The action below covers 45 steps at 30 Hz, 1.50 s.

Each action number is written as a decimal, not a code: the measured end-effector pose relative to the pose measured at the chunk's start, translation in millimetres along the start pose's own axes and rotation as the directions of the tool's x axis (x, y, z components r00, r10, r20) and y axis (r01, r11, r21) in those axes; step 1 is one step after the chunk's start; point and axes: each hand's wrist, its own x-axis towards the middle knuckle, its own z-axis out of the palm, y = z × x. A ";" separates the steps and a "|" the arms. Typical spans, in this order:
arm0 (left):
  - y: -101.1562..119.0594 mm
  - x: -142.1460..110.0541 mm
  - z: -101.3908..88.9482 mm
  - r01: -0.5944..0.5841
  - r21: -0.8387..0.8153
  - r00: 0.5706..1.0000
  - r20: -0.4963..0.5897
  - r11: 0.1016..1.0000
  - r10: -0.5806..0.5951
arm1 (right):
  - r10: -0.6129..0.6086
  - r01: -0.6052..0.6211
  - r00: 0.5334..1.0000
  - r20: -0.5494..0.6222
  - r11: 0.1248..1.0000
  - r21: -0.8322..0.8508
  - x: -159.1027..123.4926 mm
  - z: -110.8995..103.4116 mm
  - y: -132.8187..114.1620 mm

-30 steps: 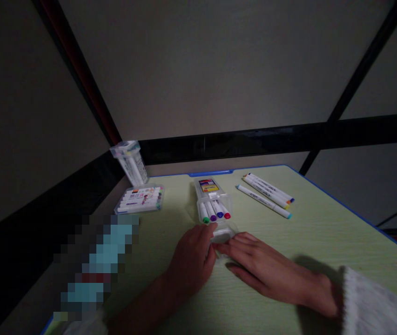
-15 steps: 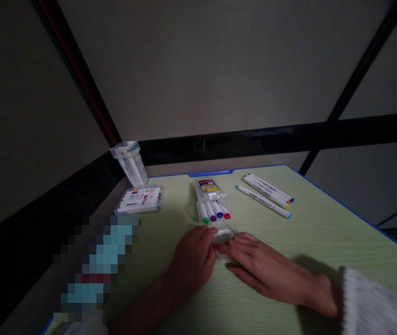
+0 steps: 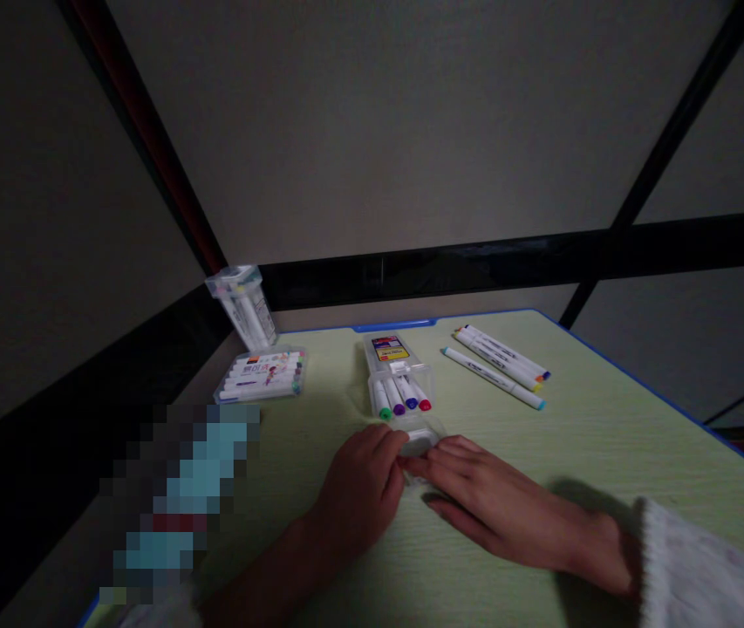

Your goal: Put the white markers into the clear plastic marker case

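Observation:
A clear plastic marker case lies in the middle of the green table, its open end toward me, with several markers showing green, purple, blue and red caps. Its clear lid rests just in front of it. My left hand and my right hand meet at this lid, fingers curled and pinching it from both sides. Both hands rest low on the tabletop.
A closed marker box lies at the back left, and another clear case stands tilted behind it. Several loose white markers lie at the back right. A blurred patch covers the near left. Dark frame bars cross the wall behind.

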 end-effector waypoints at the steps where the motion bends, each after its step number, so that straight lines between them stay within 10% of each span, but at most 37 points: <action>1: -0.3 -0.1 0.0 -0.001 0.003 1.000 0.000 1.000 0.001 | -0.001 0.001 1.000 -0.001 1.000 0.000 -0.2 0.1 0.1; 45: 4.0 2.1 -5.0 0.047 -0.005 0.986 0.161 0.999 -0.045 | 0.008 -0.008 1.000 -0.006 1.000 0.021 0.0 0.6 0.0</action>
